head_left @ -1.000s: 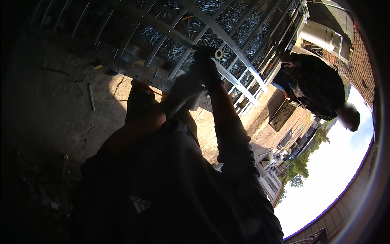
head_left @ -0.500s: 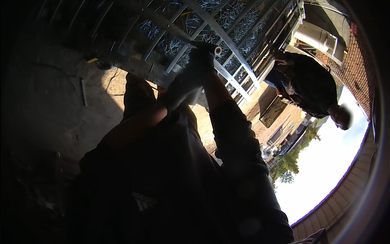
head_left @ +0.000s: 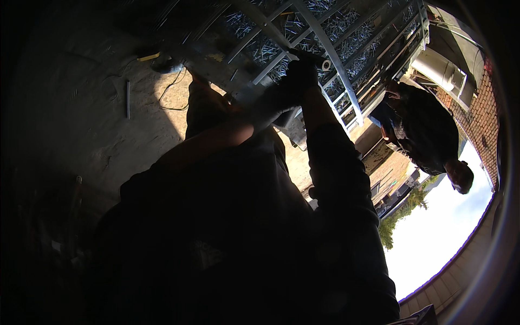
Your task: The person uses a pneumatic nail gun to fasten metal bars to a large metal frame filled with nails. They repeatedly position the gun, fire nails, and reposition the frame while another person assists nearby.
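Note:
In deep shade, my right hand (head_left: pixel 301 77), in a dark glove, is closed around a dark handheld tool. A pale ring-shaped end (head_left: pixel 326 65) of the tool points to the right; its exact kind is too dark to tell. Just below and to the left, my left hand (head_left: pixel 271 104), also gloved, is close to the right one. Its fingers are lost in shadow. Both hands are at the near edge of a metal frame (head_left: pixel 330 46) of crossing bars. Heaps of thin silvery nails or screws (head_left: pixel 271 51) show between the bars.
Another person (head_left: pixel 422 119) in dark clothes stands at the right, near a brick wall (head_left: pixel 482 122). On the concrete floor (head_left: pixel 103 124) at the left lie a thin pale rod (head_left: pixel 128 100), a yellow-handled item (head_left: pixel 148 56) and a dark cable (head_left: pixel 172 108).
The whole view has shifted, so frame, floor and hands appear farther right. My hands stay at the frame's edge, the right still around the tool. The other person's head sits lower in the picture.

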Tool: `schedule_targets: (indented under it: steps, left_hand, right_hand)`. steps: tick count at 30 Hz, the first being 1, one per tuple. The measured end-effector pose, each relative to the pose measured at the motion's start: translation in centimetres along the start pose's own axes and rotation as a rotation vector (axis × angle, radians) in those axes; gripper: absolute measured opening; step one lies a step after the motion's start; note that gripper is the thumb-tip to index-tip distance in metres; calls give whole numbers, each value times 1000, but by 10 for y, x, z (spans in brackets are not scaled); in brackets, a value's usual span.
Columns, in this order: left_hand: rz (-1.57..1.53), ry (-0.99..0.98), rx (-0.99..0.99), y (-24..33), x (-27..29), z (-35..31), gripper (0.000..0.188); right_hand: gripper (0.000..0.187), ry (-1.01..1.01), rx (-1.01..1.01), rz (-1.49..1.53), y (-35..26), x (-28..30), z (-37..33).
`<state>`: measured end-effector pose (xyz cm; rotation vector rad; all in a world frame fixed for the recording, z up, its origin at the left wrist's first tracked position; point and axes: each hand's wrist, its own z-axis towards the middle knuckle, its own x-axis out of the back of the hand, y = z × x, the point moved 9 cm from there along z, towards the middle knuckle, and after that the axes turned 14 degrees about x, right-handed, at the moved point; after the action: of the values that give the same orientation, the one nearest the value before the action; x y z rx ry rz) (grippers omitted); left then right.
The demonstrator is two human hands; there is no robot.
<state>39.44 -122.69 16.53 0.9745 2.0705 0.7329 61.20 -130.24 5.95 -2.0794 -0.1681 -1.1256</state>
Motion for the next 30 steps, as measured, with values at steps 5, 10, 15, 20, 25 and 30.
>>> schedule_targets:
  steps: [5, 10, 15, 20, 25, 30]
  left_hand:
    - [12, 22, -48, -11, 5, -7, 47]
    - [11, 34, -74, -9, -3, 2, 45]
    - [15, 33, -98, -9, -11, 10, 43]
    - [31, 29, -123, -7, -18, 18, 41]
    - [40, 26, -134, -7, -21, 28, 39]
    - [48, 14, -148, -11, -25, 37, 37]
  right_hand:
    - [44, -74, -258, 184, 17, -6, -8]
    - [40, -67, -489, 946, 23, -30, -18]
    - [39, -266, 10, -19, 17, -22, -7]
    - [36, -110, -1, 306, 36, -24, -1]
    - [34, -85, -281, 546, 70, -41, -4]
    - [37, -12, -510, 634, 54, -26, -18]
